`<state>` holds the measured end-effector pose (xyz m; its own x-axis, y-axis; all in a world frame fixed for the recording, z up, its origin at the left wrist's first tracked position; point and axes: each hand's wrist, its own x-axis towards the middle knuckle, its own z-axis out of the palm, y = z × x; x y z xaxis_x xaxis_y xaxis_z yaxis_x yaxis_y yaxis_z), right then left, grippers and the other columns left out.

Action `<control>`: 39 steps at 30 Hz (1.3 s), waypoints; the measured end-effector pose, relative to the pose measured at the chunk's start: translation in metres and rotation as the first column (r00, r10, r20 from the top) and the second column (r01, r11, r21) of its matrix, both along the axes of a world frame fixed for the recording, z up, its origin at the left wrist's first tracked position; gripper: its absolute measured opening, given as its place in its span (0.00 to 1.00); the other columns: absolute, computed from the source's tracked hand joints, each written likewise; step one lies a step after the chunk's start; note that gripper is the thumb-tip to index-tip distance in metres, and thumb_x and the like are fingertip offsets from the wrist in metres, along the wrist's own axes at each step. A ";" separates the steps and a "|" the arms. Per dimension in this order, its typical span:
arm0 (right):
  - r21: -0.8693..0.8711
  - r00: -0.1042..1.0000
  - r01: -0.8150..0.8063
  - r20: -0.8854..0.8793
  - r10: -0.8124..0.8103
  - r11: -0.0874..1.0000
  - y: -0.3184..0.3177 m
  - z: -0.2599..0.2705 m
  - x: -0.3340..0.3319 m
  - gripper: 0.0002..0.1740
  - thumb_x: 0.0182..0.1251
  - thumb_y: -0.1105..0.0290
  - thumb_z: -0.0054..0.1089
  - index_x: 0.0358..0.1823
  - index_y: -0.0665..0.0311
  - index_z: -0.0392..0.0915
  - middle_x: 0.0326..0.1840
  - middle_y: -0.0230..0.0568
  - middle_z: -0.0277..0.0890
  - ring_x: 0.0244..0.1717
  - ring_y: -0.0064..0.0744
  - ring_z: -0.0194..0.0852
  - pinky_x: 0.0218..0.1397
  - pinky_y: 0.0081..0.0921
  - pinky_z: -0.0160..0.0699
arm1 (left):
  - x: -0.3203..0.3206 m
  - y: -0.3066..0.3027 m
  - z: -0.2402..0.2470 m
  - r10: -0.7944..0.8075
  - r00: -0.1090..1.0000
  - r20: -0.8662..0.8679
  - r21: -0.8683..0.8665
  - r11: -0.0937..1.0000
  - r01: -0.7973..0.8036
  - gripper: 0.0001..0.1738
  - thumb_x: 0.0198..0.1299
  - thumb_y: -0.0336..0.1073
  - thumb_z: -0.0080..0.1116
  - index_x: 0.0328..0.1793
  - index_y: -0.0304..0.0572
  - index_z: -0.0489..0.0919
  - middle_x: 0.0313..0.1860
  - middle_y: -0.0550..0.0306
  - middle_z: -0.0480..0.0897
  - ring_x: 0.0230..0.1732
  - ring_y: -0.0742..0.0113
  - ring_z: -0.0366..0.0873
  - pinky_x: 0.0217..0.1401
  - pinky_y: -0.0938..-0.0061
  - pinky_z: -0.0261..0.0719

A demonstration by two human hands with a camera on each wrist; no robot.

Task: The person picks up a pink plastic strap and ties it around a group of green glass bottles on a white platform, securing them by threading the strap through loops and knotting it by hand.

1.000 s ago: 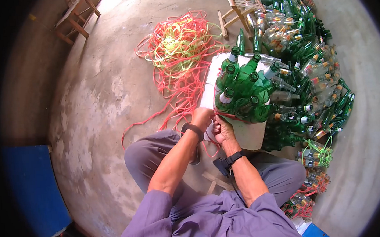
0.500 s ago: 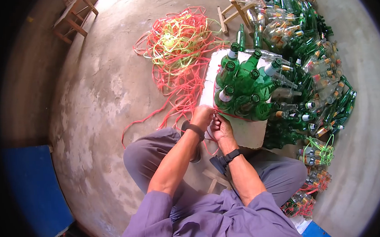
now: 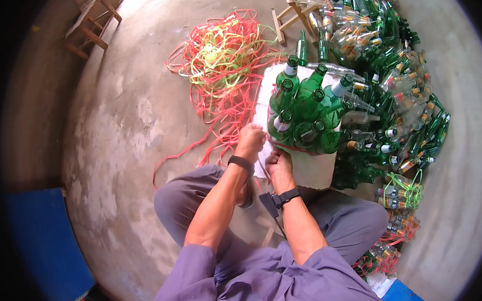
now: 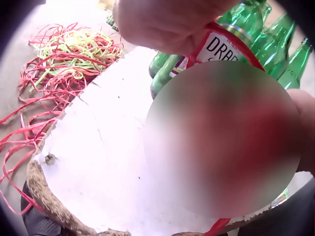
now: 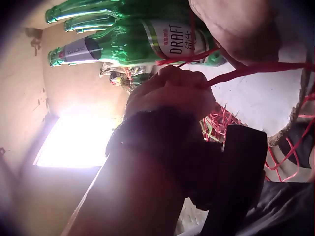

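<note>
Several green glass bottles (image 3: 303, 107) stand upright in a tight cluster on a white board (image 3: 305, 172), with a red plastic strap (image 5: 268, 69) round them low down. My left hand (image 3: 250, 142) is a curled fist at the cluster's near left side, gripping the strap. Close to it, my right hand (image 3: 278, 164) pinches the strap low against the near bottles. The right wrist view shows strap coming out of the left fist past the right hand's underside. In the left wrist view a round blur hides most of the right hand.
A tangled heap of red and yellow-green straps (image 3: 221, 60) lies on the floor beyond the board. Many loose bottles (image 3: 405, 89) are piled along the right. A wooden stool (image 3: 299, 11) stands behind, a wooden chair (image 3: 93, 25) at the far left, a blue panel (image 3: 46, 245) nearer.
My left hand has drawn up and left, away from the right hand, leaving a gap between them. The right hand has stayed low by the bottles, shifting slightly.
</note>
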<state>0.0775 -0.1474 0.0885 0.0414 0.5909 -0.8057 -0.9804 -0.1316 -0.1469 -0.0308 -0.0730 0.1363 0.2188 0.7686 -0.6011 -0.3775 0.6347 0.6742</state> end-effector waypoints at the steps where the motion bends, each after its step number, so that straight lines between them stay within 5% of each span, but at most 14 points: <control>1: -0.002 1.000 0.017 0.003 -0.017 1.000 0.001 0.000 0.000 0.09 0.61 0.76 0.59 0.27 0.54 0.70 0.17 0.19 0.52 0.11 0.13 0.43 0.10 0.10 0.46 | -0.001 0.001 -0.002 -0.031 0.999 -0.041 0.034 0.999 0.033 0.11 0.55 0.22 0.56 0.43 0.41 0.71 0.24 0.59 0.75 0.16 0.75 0.68 0.12 0.82 0.59; 5: 0.003 0.998 0.054 -0.026 -0.054 0.999 -0.001 -0.004 -0.001 0.10 0.62 0.78 0.58 0.27 0.54 0.70 0.17 0.19 0.53 0.10 0.13 0.43 0.09 0.09 0.47 | 0.001 -0.003 0.011 -0.060 0.990 -0.127 0.076 0.995 0.070 0.09 0.56 0.24 0.54 0.43 0.42 0.71 0.19 0.60 0.73 0.10 0.76 0.60 0.10 0.80 0.53; 13: 0.034 0.998 -0.060 0.000 0.060 0.998 -0.012 0.009 0.000 0.11 0.62 0.73 0.67 0.29 0.55 0.70 0.19 0.19 0.58 0.12 0.12 0.47 0.12 0.09 0.52 | -0.004 -0.008 0.079 -0.037 0.994 -0.099 0.166 0.985 0.053 0.07 0.58 0.25 0.51 0.42 0.41 0.70 0.21 0.55 0.77 0.10 0.76 0.60 0.10 0.80 0.52; 15: 0.058 0.988 -0.156 0.000 0.156 0.986 -0.018 0.024 0.002 0.08 0.66 0.74 0.59 0.31 0.55 0.70 0.17 0.17 0.53 0.11 0.10 0.43 0.11 0.11 0.44 | -0.006 -0.015 0.092 -0.095 0.991 -0.094 0.217 0.970 0.113 0.07 0.58 0.24 0.50 0.43 0.40 0.70 0.22 0.54 0.78 0.10 0.77 0.60 0.11 0.81 0.53; 19: 0.112 0.924 -0.364 0.170 0.343 0.924 -0.023 0.089 0.000 0.04 0.66 0.71 0.61 0.39 0.58 0.74 0.20 0.17 0.59 0.13 0.08 0.47 0.12 0.08 0.43 | -0.010 -0.036 0.118 -0.152 0.985 -0.076 0.259 0.951 0.167 0.08 0.57 0.25 0.51 0.44 0.38 0.69 0.24 0.52 0.79 0.11 0.76 0.61 0.12 0.81 0.54; 21: 0.217 0.900 -0.412 0.250 0.358 0.885 -0.025 0.110 0.003 0.08 0.67 0.68 0.61 0.44 0.60 0.76 0.24 0.18 0.64 0.15 0.06 0.51 0.12 0.08 0.44 | -0.012 -0.046 0.123 -0.164 0.981 -0.102 0.270 0.945 0.186 0.09 0.56 0.26 0.51 0.44 0.37 0.69 0.25 0.52 0.79 0.12 0.75 0.65 0.12 0.81 0.57; 23: 0.284 0.884 -0.448 0.284 0.372 0.848 -0.020 0.132 0.004 0.09 0.72 0.63 0.59 0.34 0.55 0.72 0.21 0.22 0.63 0.16 0.10 0.55 0.13 0.10 0.51 | -0.014 -0.059 0.134 -0.234 0.937 -0.259 0.308 0.900 0.310 0.10 0.55 0.26 0.49 0.43 0.29 0.73 0.26 0.51 0.81 0.16 0.72 0.73 0.15 0.80 0.65; 25: 0.312 0.866 -0.473 0.336 0.370 0.824 -0.014 0.138 0.005 0.07 0.72 0.64 0.59 0.35 0.56 0.74 0.22 0.23 0.67 0.16 0.11 0.57 0.13 0.11 0.49 | -0.016 -0.075 0.146 -0.259 0.937 -0.234 0.369 0.868 0.332 0.07 0.58 0.25 0.47 0.42 0.30 0.72 0.24 0.54 0.79 0.17 0.71 0.74 0.16 0.78 0.70; 27: 0.226 0.809 -0.482 0.485 0.332 0.846 -0.009 0.137 0.006 0.10 0.66 0.67 0.64 0.44 0.62 0.77 0.28 0.26 0.74 0.17 0.12 0.61 0.13 0.11 0.53 | -0.015 -0.088 0.127 -0.274 0.926 -0.257 0.454 0.812 0.367 0.06 0.60 0.24 0.48 0.43 0.33 0.69 0.33 0.52 0.80 0.26 0.72 0.79 0.16 0.80 0.70; 28: 0.214 0.773 -0.564 0.476 0.418 0.798 -0.015 0.163 0.013 0.08 0.63 0.69 0.66 0.38 0.63 0.78 0.25 0.25 0.73 0.17 0.13 0.61 0.14 0.11 0.52 | -0.016 -0.097 0.132 -0.291 0.897 -0.332 0.443 0.792 0.421 0.04 0.62 0.23 0.45 0.42 0.35 0.70 0.37 0.52 0.80 0.32 0.73 0.80 0.22 0.79 0.76; 33: 0.114 0.526 -0.780 0.652 0.546 0.616 -0.013 0.186 0.037 0.10 0.60 0.69 0.68 0.35 0.68 0.80 0.21 0.23 0.67 0.19 0.11 0.59 0.17 0.11 0.48 | -0.018 -0.125 0.138 -0.338 0.859 -0.384 0.456 0.740 0.495 0.08 0.63 0.22 0.44 0.47 0.36 0.72 0.37 0.57 0.80 0.32 0.72 0.80 0.34 0.75 0.81; 36: 0.015 0.341 -0.867 0.748 0.569 0.499 -0.010 0.202 0.048 0.18 0.57 0.68 0.69 0.44 0.75 0.82 0.26 0.27 0.75 0.19 0.10 0.59 0.20 0.11 0.54 | -0.021 -0.134 0.152 -0.469 0.799 -0.376 0.417 0.685 0.598 0.10 0.62 0.21 0.43 0.47 0.35 0.73 0.31 0.57 0.79 0.31 0.71 0.80 0.33 0.75 0.81; 39: 0.023 0.308 -0.898 0.745 0.591 0.439 -0.003 0.235 0.054 0.18 0.57 0.68 0.68 0.45 0.75 0.82 0.30 0.30 0.79 0.20 0.09 0.59 0.19 0.11 0.54 | -0.024 -0.141 0.150 -0.522 0.774 -0.359 0.457 0.625 0.633 0.10 0.61 0.21 0.41 0.43 0.34 0.74 0.30 0.57 0.79 0.31 0.71 0.80 0.33 0.75 0.81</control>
